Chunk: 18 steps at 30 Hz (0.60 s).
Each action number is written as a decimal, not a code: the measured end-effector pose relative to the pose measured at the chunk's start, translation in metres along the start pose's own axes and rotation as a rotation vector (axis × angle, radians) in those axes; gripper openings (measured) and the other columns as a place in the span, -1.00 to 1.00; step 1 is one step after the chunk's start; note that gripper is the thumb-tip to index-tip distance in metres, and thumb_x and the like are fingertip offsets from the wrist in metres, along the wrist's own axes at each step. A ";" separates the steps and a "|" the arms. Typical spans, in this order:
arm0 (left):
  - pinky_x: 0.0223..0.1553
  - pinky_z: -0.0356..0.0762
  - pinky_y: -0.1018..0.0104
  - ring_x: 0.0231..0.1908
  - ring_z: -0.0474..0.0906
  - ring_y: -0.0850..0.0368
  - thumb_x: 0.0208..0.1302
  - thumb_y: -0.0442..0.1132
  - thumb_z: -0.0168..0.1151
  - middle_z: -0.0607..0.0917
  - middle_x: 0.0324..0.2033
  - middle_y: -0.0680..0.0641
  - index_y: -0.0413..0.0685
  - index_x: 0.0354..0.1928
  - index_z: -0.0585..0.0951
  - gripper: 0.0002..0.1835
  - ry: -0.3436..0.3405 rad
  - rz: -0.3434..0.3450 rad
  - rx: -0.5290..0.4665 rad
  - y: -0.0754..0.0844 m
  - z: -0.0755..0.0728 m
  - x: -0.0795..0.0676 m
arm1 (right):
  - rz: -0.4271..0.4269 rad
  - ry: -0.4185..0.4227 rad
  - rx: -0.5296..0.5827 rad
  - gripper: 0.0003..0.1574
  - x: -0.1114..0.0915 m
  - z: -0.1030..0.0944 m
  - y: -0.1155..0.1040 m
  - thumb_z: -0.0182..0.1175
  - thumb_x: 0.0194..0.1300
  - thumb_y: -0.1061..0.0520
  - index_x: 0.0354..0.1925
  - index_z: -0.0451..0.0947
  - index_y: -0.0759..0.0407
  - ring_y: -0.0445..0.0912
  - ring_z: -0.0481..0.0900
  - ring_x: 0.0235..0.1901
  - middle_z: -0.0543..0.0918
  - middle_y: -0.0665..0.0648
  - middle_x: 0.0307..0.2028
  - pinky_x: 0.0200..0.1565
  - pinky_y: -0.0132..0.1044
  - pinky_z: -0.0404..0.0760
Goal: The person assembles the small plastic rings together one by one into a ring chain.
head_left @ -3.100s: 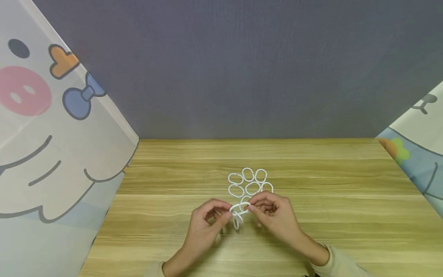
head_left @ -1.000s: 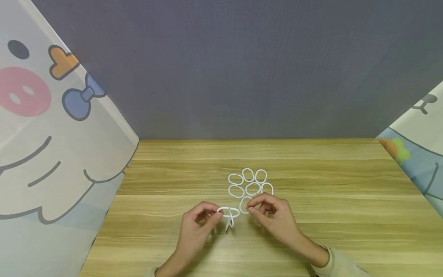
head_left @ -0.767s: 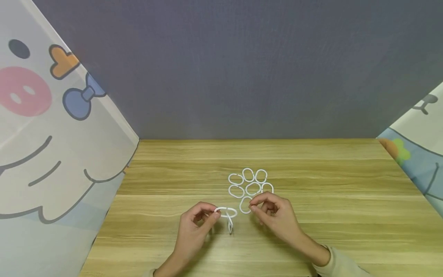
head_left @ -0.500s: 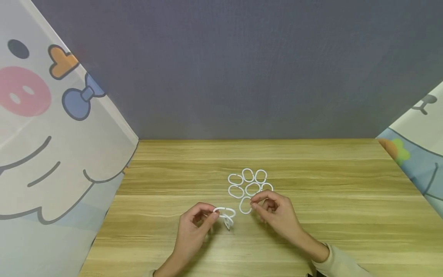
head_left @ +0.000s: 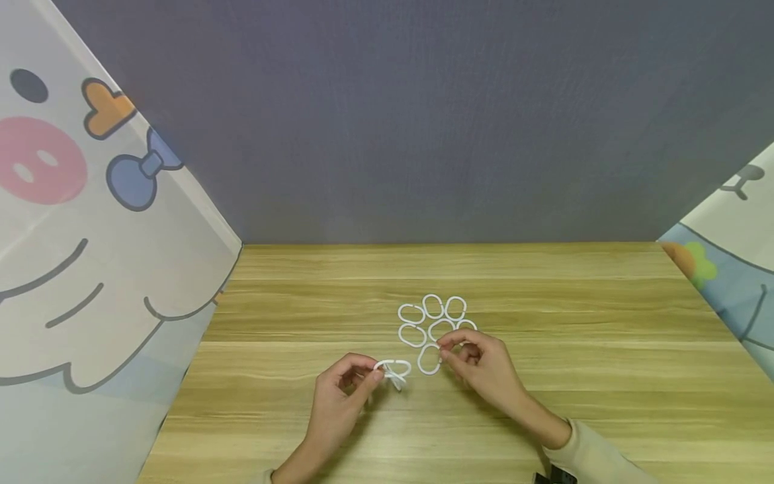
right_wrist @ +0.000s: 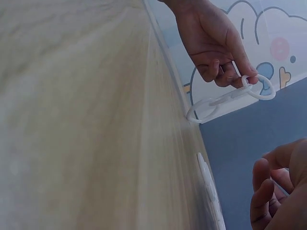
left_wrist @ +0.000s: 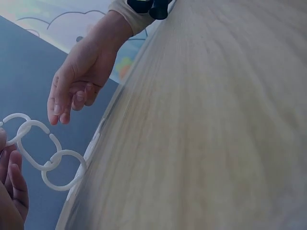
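Between thumb and index finger my left hand (head_left: 341, 396) pinches the end of a short chain of white C-shaped plastic links (head_left: 400, 361). In the left wrist view, interlocked links (left_wrist: 57, 188) hang down in a row, the lowest close to the tabletop edge line. My right hand (head_left: 484, 366) hovers by a loose link (head_left: 420, 361) on the table, its fingers loosely bent. In the left wrist view, nothing shows in that right hand (left_wrist: 84, 72). The right wrist view has the left hand (right_wrist: 216, 43) holding the chain.
Several more white links (head_left: 435, 318) lie flat in a cluster just beyond the hands on the wooden table (head_left: 272, 302). A grey panel (head_left: 447, 121) rises behind the table. Cartoon-printed panels (head_left: 145, 255) flank it on both sides.
About three seconds ago both hands held the links together. The right hand has since let go, and the left hand has moved left with the chain, which swings below it.
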<state>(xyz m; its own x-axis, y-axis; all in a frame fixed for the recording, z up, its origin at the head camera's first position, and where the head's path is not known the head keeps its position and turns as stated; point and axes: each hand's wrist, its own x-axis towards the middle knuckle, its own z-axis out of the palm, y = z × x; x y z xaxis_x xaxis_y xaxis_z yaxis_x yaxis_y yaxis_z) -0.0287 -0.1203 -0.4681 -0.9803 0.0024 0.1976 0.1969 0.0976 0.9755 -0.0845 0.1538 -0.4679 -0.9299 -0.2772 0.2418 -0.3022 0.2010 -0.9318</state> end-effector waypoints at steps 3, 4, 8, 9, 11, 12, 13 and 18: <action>-0.53 0.63 0.32 -0.51 0.62 -0.08 0.40 -0.45 0.49 0.80 -0.32 -0.07 -0.13 -0.14 0.78 -0.89 -0.006 -0.002 -0.002 -0.002 0.001 0.000 | 0.001 0.000 -0.018 -0.82 0.001 0.000 0.003 0.46 0.38 0.43 -0.06 0.75 0.36 -0.30 0.49 -0.65 0.75 0.26 -0.39 -0.69 -0.42 0.48; -0.53 0.63 0.32 -0.51 0.62 -0.08 0.40 -0.45 0.50 0.80 -0.32 -0.07 -0.13 -0.14 0.78 -0.89 -0.008 -0.004 -0.004 -0.003 0.001 0.000 | 0.003 0.000 -0.025 -0.82 0.002 0.000 0.004 0.46 0.38 0.42 -0.06 0.75 0.34 -0.30 0.49 -0.65 0.76 0.24 -0.37 -0.69 -0.41 0.48; -0.48 0.66 0.33 -0.49 0.63 -0.07 0.38 -0.44 0.51 0.80 -0.33 -0.06 -0.14 -0.14 0.78 -0.89 -0.006 -0.019 -0.007 -0.005 0.003 0.000 | 0.006 0.012 -0.071 -0.79 0.003 0.002 0.007 0.49 0.36 0.41 -0.06 0.78 0.28 -0.31 0.51 -0.61 0.76 0.12 -0.28 -0.67 -0.41 0.49; -0.47 0.66 0.34 -0.49 0.64 -0.04 0.38 -0.44 0.51 0.80 -0.33 -0.06 -0.14 -0.15 0.78 -0.89 -0.005 -0.024 -0.006 -0.005 0.004 -0.001 | 0.006 0.014 -0.082 -0.79 0.003 0.002 0.007 0.50 0.35 0.41 -0.06 0.78 0.27 -0.31 0.51 -0.60 0.76 0.09 -0.27 -0.65 -0.41 0.49; -0.44 0.66 0.36 -0.47 0.64 0.05 0.38 -0.44 0.52 0.80 -0.32 -0.05 -0.13 -0.15 0.78 -0.89 -0.004 -0.033 -0.003 -0.006 0.005 -0.001 | 0.002 0.018 -0.095 -0.77 0.003 0.002 0.008 0.51 0.34 0.41 -0.06 0.79 0.25 -0.32 0.50 -0.58 0.75 0.08 -0.26 -0.64 -0.42 0.47; -0.43 0.65 0.37 -0.46 0.63 0.10 0.38 -0.43 0.52 0.80 -0.32 -0.04 -0.13 -0.15 0.78 -0.89 -0.004 -0.036 0.000 -0.006 0.006 -0.001 | 0.001 0.017 -0.099 -0.77 0.004 0.002 0.009 0.51 0.34 0.40 -0.06 0.79 0.25 -0.32 0.50 -0.58 0.75 0.08 -0.26 -0.63 -0.42 0.46; -0.41 0.65 0.38 -0.45 0.63 0.14 0.37 -0.43 0.53 0.80 -0.32 -0.03 -0.12 -0.15 0.78 -0.89 -0.003 -0.039 0.004 -0.007 0.007 -0.002 | -0.001 0.016 -0.100 -0.77 0.004 0.003 0.009 0.51 0.34 0.40 -0.06 0.79 0.25 -0.32 0.49 -0.57 0.75 0.08 -0.26 -0.63 -0.42 0.45; -0.36 0.62 0.40 -0.40 0.60 0.25 0.36 -0.43 0.53 0.79 -0.32 -0.01 -0.10 -0.17 0.79 -0.88 0.008 -0.039 0.013 -0.012 0.009 -0.003 | -0.002 0.008 -0.105 -0.76 0.005 0.003 0.013 0.52 0.33 0.39 -0.06 0.80 0.23 -0.31 0.48 -0.56 0.75 0.07 -0.28 -0.60 -0.41 0.46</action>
<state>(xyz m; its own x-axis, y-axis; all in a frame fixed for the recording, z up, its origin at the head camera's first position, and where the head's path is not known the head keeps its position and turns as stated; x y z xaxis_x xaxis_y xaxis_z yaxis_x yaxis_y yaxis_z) -0.0284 -0.1123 -0.4812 -0.9870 -0.0091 0.1607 0.1587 0.1105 0.9811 -0.0920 0.1525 -0.4795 -0.9308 -0.2706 0.2458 -0.3238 0.2983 -0.8979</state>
